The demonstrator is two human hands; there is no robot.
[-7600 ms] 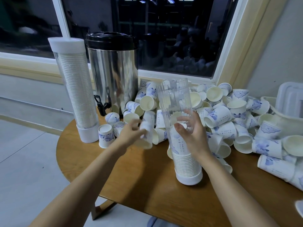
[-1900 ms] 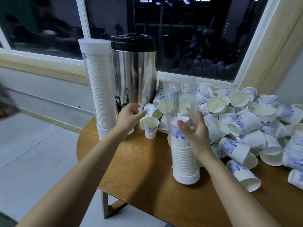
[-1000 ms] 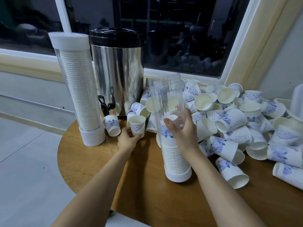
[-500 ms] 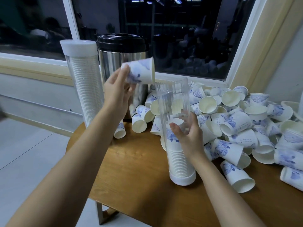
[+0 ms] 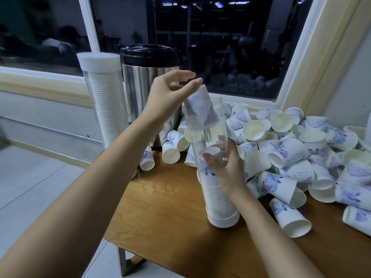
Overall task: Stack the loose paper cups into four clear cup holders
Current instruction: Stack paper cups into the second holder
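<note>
Fingers of the left hand are spread loose and slightly curved, holding nothing firmly; one fingertip lies at the base of a paper cup, and whether it touches cannot be told. That cup is upside down, tilted and motion-blurred, its rim inside the mouth of the clear holder and its base poking out above. The right hand wraps round the holder at mid-height, thumb across the front, the other fingers seen dimly through the plastic.

Inside the ribbed, transparent tube a stack of nested white cups fills the lower part, down to a white base cap. The top cup's blue print is partly covered by the right hand.

Right of the holder, loose cups lie heaped, white paper with blue floral print, some cut off by the picture's edge. Left of it stand a steel urn with a black lid and a full holder with a white cap, its foot hidden by the left forearm. All rest on a wood-grain counter. Behind, a dark window shows only vague reflections.
</note>
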